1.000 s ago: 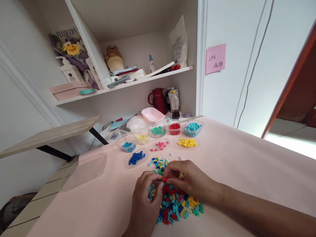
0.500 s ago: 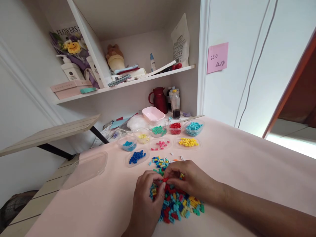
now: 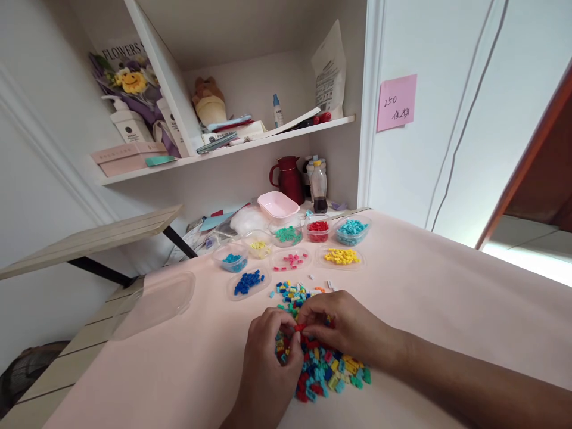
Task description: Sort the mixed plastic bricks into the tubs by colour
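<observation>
**Both hands pinch one red brick over the mixed pile**

Pinched between the fingertips of the left hand [image 3: 268, 363] and the right hand [image 3: 346, 325] is a small red brick [image 3: 299, 327]; both grips are closed on it, just above the mixed pile of bricks [image 3: 324, 372] on the pink table [image 3: 447, 310]; beyond lie a tray of blue bricks [image 3: 247, 282], a tray of yellow bricks [image 3: 341, 257] and a tub of red bricks [image 3: 317, 229].

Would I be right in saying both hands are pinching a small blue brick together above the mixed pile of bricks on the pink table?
Not quite: in the head view, the left hand and right hand pinch a small red brick, not blue, above the mixed pile on the pink table.
</observation>
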A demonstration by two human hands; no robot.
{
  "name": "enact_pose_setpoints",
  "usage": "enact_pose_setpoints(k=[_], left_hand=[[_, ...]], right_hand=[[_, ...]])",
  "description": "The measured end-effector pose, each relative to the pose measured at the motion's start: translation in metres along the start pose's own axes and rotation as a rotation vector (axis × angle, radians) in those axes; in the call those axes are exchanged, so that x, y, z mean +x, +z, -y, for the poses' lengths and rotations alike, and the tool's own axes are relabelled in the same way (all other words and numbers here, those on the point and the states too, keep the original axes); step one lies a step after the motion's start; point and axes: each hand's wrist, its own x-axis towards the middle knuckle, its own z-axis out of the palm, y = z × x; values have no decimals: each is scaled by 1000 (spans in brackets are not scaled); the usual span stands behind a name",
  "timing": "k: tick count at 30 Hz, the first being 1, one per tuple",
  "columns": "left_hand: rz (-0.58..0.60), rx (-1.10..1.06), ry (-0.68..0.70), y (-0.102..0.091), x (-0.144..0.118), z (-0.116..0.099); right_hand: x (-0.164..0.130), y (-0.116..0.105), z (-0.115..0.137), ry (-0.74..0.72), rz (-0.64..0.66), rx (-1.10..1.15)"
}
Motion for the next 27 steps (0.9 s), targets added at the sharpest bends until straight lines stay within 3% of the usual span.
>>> enact_pose_setpoints(k=[17, 27], left_hand=[[12, -22, -14, 1, 0, 0], [-60, -88, -62, -6, 8, 10]], right_hand=[[0, 1, 0, -5, -24, -6], [6, -1, -8, 35, -78, -43]])
